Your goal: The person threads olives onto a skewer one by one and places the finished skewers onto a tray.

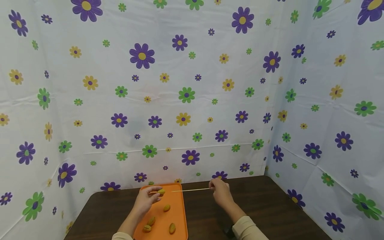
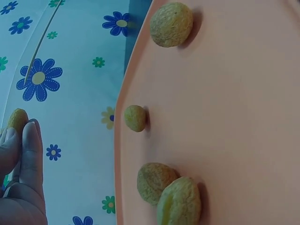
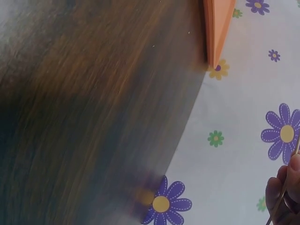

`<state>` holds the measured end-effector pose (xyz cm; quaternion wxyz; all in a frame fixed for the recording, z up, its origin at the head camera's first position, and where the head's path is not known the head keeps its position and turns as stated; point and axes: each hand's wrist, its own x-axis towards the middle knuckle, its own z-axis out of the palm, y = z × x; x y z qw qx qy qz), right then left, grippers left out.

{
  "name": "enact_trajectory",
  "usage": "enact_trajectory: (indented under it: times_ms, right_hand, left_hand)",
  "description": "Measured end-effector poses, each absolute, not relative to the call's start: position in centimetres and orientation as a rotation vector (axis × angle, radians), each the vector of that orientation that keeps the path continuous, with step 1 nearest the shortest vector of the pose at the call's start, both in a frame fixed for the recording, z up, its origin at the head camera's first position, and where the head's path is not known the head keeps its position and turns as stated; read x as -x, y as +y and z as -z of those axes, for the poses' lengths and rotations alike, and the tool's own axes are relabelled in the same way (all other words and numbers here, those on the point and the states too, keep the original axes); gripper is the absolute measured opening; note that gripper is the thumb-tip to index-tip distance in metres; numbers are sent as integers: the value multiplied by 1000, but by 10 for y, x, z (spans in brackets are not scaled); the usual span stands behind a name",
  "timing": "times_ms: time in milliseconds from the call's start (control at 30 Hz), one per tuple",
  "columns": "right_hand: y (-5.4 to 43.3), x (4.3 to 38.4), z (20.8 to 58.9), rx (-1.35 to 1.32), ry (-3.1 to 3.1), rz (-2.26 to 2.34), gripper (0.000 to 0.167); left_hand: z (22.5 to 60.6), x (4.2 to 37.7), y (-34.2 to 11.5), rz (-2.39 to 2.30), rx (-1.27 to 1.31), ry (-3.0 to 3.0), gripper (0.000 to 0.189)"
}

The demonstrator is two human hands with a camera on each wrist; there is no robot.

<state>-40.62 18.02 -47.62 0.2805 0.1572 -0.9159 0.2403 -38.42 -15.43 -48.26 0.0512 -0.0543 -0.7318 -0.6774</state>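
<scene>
My left hand (image 1: 144, 201) pinches a small, wrinkled, yellow-green oval fruit (image 1: 162, 191) between thumb and fingertips, above the far end of an orange tray (image 1: 179, 213). In the left wrist view that fruit (image 2: 18, 119) sticks up past the fingertips. To the right, my right hand (image 1: 221, 194) grips one end of a thin wooden skewer (image 1: 193, 190). The skewer lies nearly level, its free tip pointing at the held fruit with a gap between them. Several similar fruits (image 1: 172, 228) lie on the tray; two touch each other, and one (image 2: 180, 204) of these shows a lengthwise slit.
The tray lies on a dark brown wooden table (image 1: 204, 216). White cloth (image 1: 168, 110) printed with purple, green and yellow flowers hangs behind the table and along its sides. A dark object (image 1: 229, 230), hard to make out, is by the right sleeve.
</scene>
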Motion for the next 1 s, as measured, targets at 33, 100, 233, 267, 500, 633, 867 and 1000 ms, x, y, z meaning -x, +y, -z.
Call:
enact_trajectory:
  times_ms: [33,100,233,267,500,633,867,1000]
  right_hand:
    - [179,406,476,-423,-2451,-645,30]
    - [177,406,476,-426,-2450,-644,32]
    - [174,405,477,-438,-2455,-637,34]
    - [173,405,478,-437,-2460,-635,34]
    - [169,404,480,-455,-2461,-628,35]
    - [168,403,481,-451,-2470,-629,31]
    - [168,401,482,-451,-2475,-650,29]
    - [167,401,481,-438,-2488,-647,29]
  left_hand:
    - [483,383,-154,2063,170,-2228,25]
    - [484,383,-153,2062,189,-2230,26]
    - [486,381,-153,2066,224,-2239,27]
    - [486,381,-152,2067,233,-2239,27]
    - [488,379,-151,2074,259,-2237,27]
    - [489,378,-149,2085,267,-2242,27]
    - [488,376,-145,2063,278,-2264,26]
    - [487,375,-144,2007,314,-2288,26]
